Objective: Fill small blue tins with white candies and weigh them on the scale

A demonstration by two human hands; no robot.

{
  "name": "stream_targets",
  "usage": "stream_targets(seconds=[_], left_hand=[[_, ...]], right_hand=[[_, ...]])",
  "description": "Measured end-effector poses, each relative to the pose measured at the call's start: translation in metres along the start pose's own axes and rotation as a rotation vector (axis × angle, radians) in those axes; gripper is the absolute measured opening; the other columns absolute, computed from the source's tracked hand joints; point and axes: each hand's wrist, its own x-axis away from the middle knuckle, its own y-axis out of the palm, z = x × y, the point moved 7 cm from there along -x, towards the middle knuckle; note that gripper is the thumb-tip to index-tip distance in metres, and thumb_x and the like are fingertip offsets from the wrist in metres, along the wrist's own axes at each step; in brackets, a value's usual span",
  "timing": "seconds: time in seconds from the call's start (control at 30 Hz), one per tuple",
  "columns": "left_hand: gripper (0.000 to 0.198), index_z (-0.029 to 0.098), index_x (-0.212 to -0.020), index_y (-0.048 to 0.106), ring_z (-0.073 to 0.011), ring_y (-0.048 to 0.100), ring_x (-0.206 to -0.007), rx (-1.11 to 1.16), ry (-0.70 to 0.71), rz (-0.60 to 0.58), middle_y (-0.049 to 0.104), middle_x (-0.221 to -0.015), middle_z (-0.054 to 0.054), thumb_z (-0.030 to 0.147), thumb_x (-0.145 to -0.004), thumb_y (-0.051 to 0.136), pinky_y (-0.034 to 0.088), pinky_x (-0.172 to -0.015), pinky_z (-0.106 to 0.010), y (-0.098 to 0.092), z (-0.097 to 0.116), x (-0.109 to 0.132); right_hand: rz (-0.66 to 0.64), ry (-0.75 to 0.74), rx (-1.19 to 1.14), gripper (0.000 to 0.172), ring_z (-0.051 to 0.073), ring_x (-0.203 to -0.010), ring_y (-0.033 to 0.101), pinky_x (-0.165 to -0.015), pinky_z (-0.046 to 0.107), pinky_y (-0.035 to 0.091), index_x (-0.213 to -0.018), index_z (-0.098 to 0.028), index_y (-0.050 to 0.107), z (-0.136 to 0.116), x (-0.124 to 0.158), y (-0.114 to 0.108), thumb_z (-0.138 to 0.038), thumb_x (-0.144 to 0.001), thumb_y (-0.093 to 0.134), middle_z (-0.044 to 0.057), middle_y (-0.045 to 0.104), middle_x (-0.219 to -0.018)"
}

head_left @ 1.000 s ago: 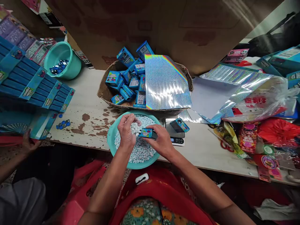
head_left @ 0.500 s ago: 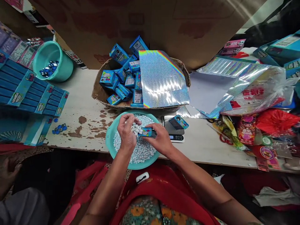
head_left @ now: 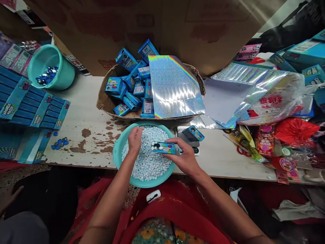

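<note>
In my right hand (head_left: 184,154) is a small blue candy box (head_left: 166,148), gripped by its right end between thumb and fingers. Its open left end shows a few white candies, and it is held over the teal basin (head_left: 116,152). Small white candies (head_left: 149,169) fill much of that basin. My left hand (head_left: 134,139) is over the basin's left part with its fingers curled closed; whatever they hold is hidden. Just right of the basin, another blue candy box (head_left: 193,133) lies tilted on a small digital scale (head_left: 181,131).
Behind the basin stands a cardboard tray (head_left: 104,101) of blue boxes, partly covered by a shiny holographic sheet (head_left: 175,88). On the left are a teal bucket (head_left: 68,71), loose blue pieces (head_left: 59,143) and stacked display boxes (head_left: 38,108). Wrappers and bags (head_left: 266,135) crowd the right.
My left hand has moved left, away from the box, and the white candies heaped in it no longer show. The box has shifted slightly right and down, its open end now visible.
</note>
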Motion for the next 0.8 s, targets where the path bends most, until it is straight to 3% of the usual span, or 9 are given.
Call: stream_targets(seconds=[0.1, 0.23, 0.3, 0.4, 0.5, 0.57, 0.63, 0.7, 0.8], left_hand=[[0.013, 0.022, -0.083, 0.068, -0.0272, 0.049, -0.105, -0.356, 0.102, -0.152, 0.061, -0.099, -0.008, 0.032, -0.073, 0.067, 0.03, -0.103, -0.039, 0.018, -0.027, 0.0], [0.01, 0.023, -0.082, 0.064, -0.0281, 0.049, -0.101, -0.622, 0.095, -0.28, 0.057, -0.096, -0.009, 0.03, -0.075, 0.065, 0.037, -0.089, -0.034, 0.034, -0.043, 0.019], [0.009, 0.023, -0.073, 0.06, -0.0248, 0.051, -0.09, -0.606, 0.021, -0.251, 0.054, -0.083, -0.006, 0.03, -0.073, 0.066, 0.038, -0.076, -0.029, 0.028, -0.047, 0.024], [0.027, 0.02, -0.06, 0.051, -0.0177, 0.047, -0.068, -0.393, -0.105, -0.12, 0.045, -0.065, -0.001, 0.039, -0.073, 0.066, 0.034, -0.062, -0.025, 0.012, -0.045, 0.024], [0.033, 0.02, -0.063, 0.047, -0.0111, 0.038, -0.05, -0.03, -0.271, -0.017, 0.042, -0.059, 0.002, 0.047, -0.075, 0.062, 0.029, -0.049, -0.024, 0.002, -0.029, 0.027], [0.03, 0.02, -0.068, 0.047, -0.0085, 0.035, -0.044, 0.268, -0.339, 0.022, 0.045, -0.06, 0.003, 0.044, -0.074, 0.063, 0.026, -0.044, -0.024, 0.004, -0.007, 0.033], [0.026, 0.02, -0.069, 0.046, -0.0083, 0.039, -0.045, 0.467, -0.294, 0.031, 0.047, -0.061, 0.003, 0.039, -0.073, 0.063, 0.029, -0.043, -0.023, 0.008, 0.021, 0.038], [0.023, 0.02, -0.067, 0.045, -0.0098, 0.045, -0.05, 0.526, -0.182, 0.051, 0.046, -0.06, 0.002, 0.035, -0.074, 0.06, 0.036, -0.047, -0.023, 0.01, 0.046, 0.04], [0.02, 0.019, -0.067, 0.045, -0.0109, 0.05, -0.054, 0.531, -0.054, 0.125, 0.049, -0.061, 0.002, 0.032, -0.076, 0.058, 0.043, -0.053, -0.025, 0.009, 0.064, 0.041]], right_hand=[[0.045, 0.038, -0.005, 0.035, 0.022, -0.097, 0.062, -0.087, 0.037, 0.048, -0.104, -0.024, 0.062, 0.006, 0.005, -0.009, -0.031, -0.073, 0.076, 0.004, 0.066, -0.104], [0.068, 0.057, 0.038, 0.035, 0.023, -0.098, 0.062, -0.087, 0.039, 0.048, -0.104, -0.024, 0.063, 0.015, 0.003, -0.01, -0.033, -0.073, 0.076, 0.004, 0.067, -0.104], [0.072, 0.065, 0.063, 0.034, 0.023, -0.098, 0.062, -0.086, 0.039, 0.048, -0.103, -0.024, 0.063, 0.018, 0.001, -0.009, -0.034, -0.073, 0.075, 0.005, 0.067, -0.103], [0.051, 0.064, 0.104, 0.033, 0.024, -0.096, 0.062, -0.084, 0.038, 0.048, -0.102, -0.023, 0.062, 0.02, -0.002, -0.008, -0.032, -0.073, 0.075, 0.005, 0.067, -0.102], [0.022, 0.026, 0.143, 0.031, 0.023, -0.093, 0.062, -0.082, 0.037, 0.048, -0.101, -0.023, 0.061, 0.015, -0.004, -0.003, -0.029, -0.074, 0.074, 0.005, 0.066, -0.098], [-0.004, -0.03, 0.182, 0.029, 0.024, -0.092, 0.061, -0.08, 0.037, 0.047, -0.1, -0.022, 0.06, 0.007, -0.006, 0.005, -0.028, -0.075, 0.073, 0.005, 0.066, -0.096], [-0.043, -0.086, 0.237, 0.027, 0.025, -0.092, 0.061, -0.079, 0.037, 0.046, -0.099, -0.021, 0.06, -0.002, -0.009, 0.015, -0.028, -0.076, 0.072, 0.006, 0.066, -0.096], [-0.092, -0.12, 0.283, 0.027, 0.026, -0.092, 0.061, -0.08, 0.038, 0.045, -0.099, -0.021, 0.061, -0.011, -0.011, 0.026, -0.027, -0.076, 0.072, 0.006, 0.067, -0.095], [-0.103, -0.126, 0.297, 0.03, 0.026, -0.092, 0.062, -0.08, 0.039, 0.043, -0.099, -0.022, 0.061, -0.019, -0.015, 0.033, -0.028, -0.073, 0.075, 0.005, 0.068, -0.094]])
